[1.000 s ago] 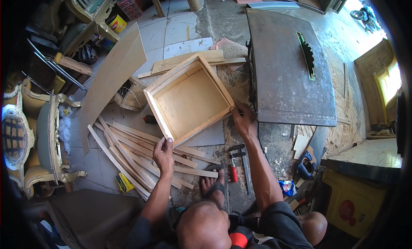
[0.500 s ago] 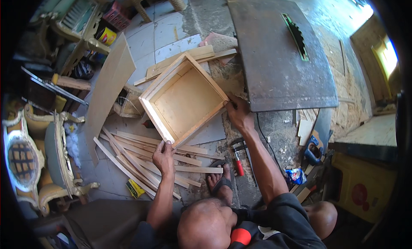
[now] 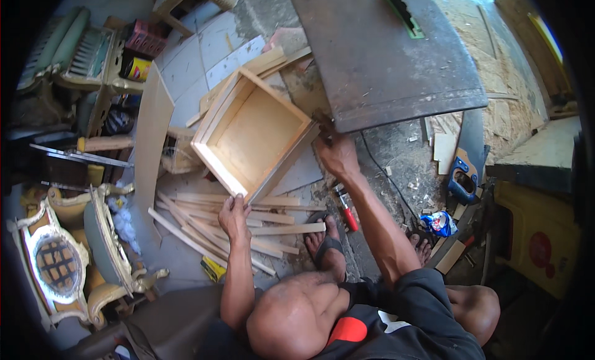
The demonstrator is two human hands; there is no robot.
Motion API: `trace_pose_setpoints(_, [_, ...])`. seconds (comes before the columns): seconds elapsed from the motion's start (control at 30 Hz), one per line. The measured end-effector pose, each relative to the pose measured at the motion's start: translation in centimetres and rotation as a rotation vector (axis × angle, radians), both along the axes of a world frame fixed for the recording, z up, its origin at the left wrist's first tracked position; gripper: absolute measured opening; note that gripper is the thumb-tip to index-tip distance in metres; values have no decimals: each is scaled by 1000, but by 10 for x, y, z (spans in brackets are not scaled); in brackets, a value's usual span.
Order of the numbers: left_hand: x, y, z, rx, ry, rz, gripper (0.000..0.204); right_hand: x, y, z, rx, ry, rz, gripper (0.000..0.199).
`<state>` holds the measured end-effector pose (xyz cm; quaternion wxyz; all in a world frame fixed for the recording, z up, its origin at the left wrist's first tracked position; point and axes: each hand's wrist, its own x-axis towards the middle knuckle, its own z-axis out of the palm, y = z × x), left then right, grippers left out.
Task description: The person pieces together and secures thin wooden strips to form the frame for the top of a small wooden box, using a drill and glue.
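Note:
A pale wooden box like a drawer (image 3: 257, 115), with no lid, is tilted in front of me, its hollow side toward me. My left hand (image 3: 234, 218) is closed on its near corner, thumb on the rim. At the right corner, my right hand (image 3: 338, 154) is closed on the frame. Its fingertips are in shadow and partly hidden. Below the box, several thin wooden strips (image 3: 266, 218) lie fanned out on the floor. A clamp with a red handle (image 3: 349, 216) lies between my right forearm and my foot.
A dark saw table (image 3: 396, 68) with a toothed blade (image 3: 401, 11) stands close beyond my right hand. A blue-handled handsaw (image 3: 463, 177) and a cable (image 3: 390, 174) are to the right. A plywood sheet (image 3: 153, 149) leans left, near an ornate chair frame (image 3: 62, 261).
The view has shifted, so the saw table sits higher and farther left. The box has turned slightly, showing more of its near outer side. Both hands stay at its corners.

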<state>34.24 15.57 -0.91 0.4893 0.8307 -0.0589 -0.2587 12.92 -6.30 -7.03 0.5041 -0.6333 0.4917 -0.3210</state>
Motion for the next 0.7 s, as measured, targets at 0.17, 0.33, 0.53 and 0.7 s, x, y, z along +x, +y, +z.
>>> trace_pose_setpoints(0.17, [1, -7, 12, 19, 41, 31, 53, 7, -2, 12, -75, -5, 13, 52])
trace_pose_setpoints(0.33, [5, -7, 16, -6, 76, 54, 58, 2, -7, 32, 10, 25, 71, 54])
trace_pose_setpoints(0.53, [3, -5, 21, -23, 113, 43, 59, 4, -4, 31, 8, 24, 42, 54])
trace_pose_setpoints(0.7, [2, -1, 15, -58, 119, 30, 53, 5, -3, 39, -25, 45, 25, 51])
